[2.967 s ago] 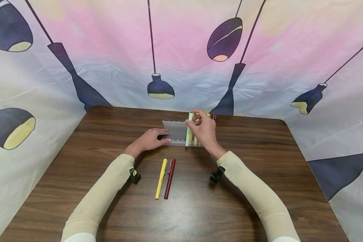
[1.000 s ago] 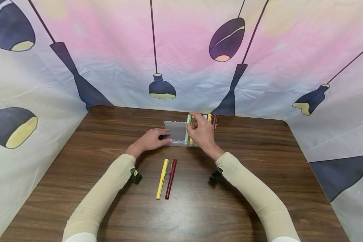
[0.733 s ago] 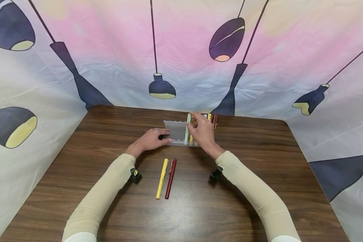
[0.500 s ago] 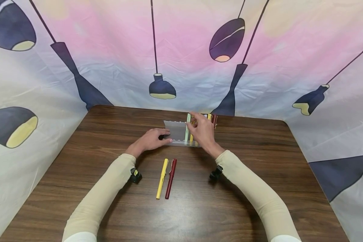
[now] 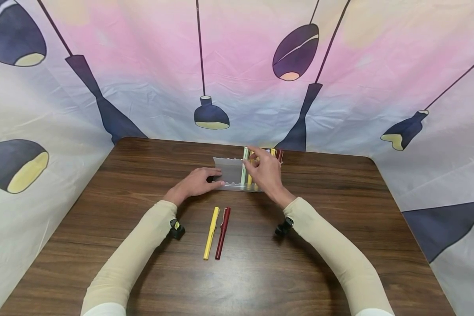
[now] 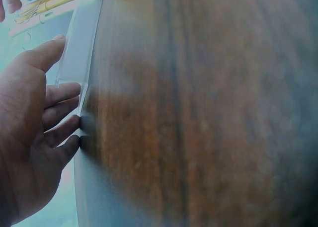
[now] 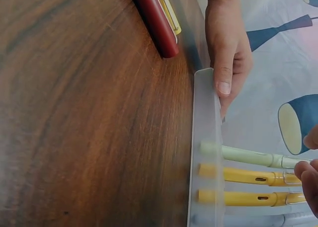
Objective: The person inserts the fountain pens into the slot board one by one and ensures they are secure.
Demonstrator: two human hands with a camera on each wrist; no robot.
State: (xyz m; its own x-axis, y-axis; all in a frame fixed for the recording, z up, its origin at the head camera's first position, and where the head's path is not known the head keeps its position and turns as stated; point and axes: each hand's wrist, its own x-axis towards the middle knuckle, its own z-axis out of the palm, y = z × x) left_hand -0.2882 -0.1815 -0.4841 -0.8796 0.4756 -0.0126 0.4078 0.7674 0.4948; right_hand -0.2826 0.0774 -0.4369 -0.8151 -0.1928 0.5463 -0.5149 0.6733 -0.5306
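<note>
Both forearms reach forward over the wood-grain worktop (image 5: 300, 254), angled inward toward a translucent pen rack (image 5: 231, 170) near its far edge. Left hand (image 5: 196, 181): palm down at the rack's left end, fingers relaxed, thumb resting on the front part; it touches the rack without clenching. Right hand (image 5: 266, 173): arched over the filled portion, wrist bent inward, index finger and thumb at the cap end of a pale green pen (image 5: 243, 172). Whether those fingertips pinch it or have let go cannot be told (the right wrist view cuts them off). The green pen stands in the rack, leftmost of the row, its lower end behind the frosted front lip; two yellow pens (image 7: 243, 176) come next. Nearer the person, a loose yellow pen (image 5: 211, 234) lies just beside a dark red pen (image 5: 223, 234).
</note>
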